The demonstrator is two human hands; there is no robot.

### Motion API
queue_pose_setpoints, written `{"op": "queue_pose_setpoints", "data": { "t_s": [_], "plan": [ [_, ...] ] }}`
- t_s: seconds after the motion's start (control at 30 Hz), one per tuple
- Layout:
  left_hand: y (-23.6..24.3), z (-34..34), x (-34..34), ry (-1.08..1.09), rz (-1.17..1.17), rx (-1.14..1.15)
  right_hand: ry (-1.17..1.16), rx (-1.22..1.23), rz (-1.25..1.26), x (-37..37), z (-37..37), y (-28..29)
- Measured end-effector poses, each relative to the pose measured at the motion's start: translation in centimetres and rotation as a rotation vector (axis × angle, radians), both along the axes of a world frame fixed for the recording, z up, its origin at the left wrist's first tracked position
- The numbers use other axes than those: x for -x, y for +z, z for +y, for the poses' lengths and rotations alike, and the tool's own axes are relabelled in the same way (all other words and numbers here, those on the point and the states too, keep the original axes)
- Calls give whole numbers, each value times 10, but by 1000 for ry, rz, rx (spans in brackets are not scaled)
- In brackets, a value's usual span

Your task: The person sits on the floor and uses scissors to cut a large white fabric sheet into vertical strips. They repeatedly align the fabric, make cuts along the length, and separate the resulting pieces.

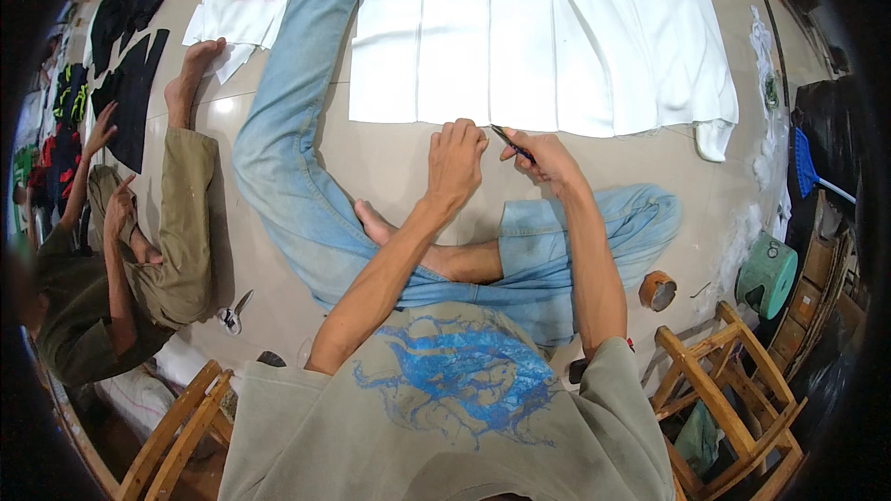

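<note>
A large white fabric [455, 46] with several straight vertical seams lies spread on the floor in front of me. My left hand [455, 162] is closed at its near edge, fingers curled under, so what they pinch is hidden. In my right hand [546, 160] is a pair of small dark thread snips [516, 147]. Their tip points up and left, close to the end of a seam on the fabric's near edge. Only a small gap separates the snips from my left fingertips.
To the left, another person [153, 223] sits near white cloth pieces [243, 0] and black garment pieces [135, 102]. Scissors [236, 314] lie on the floor. On the right are a brown tape roll [658, 290], a green round container [767, 275], a wooden stool [733, 380] and a blue brush [806, 162].
</note>
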State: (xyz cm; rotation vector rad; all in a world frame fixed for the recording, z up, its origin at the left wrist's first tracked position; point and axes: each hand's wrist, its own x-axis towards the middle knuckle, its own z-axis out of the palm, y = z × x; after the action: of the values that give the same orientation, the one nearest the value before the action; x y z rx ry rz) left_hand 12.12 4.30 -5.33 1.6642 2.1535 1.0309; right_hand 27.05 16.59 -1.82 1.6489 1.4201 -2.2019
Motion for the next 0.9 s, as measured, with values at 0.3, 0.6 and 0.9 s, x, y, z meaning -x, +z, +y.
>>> {"op": "queue_pose_setpoints", "data": {
  "t_s": [0.3,0.6,0.9],
  "plan": [
    [-1,-2,-3,-5,17,45,-19,-30,27,5,-2,4],
    [23,-25,2,-280,42,196,198,-171,-103,-29,-8,1],
    [102,-24,28,-251,-169,601,7,-778,-274,-95,27,32]
  ]
}}
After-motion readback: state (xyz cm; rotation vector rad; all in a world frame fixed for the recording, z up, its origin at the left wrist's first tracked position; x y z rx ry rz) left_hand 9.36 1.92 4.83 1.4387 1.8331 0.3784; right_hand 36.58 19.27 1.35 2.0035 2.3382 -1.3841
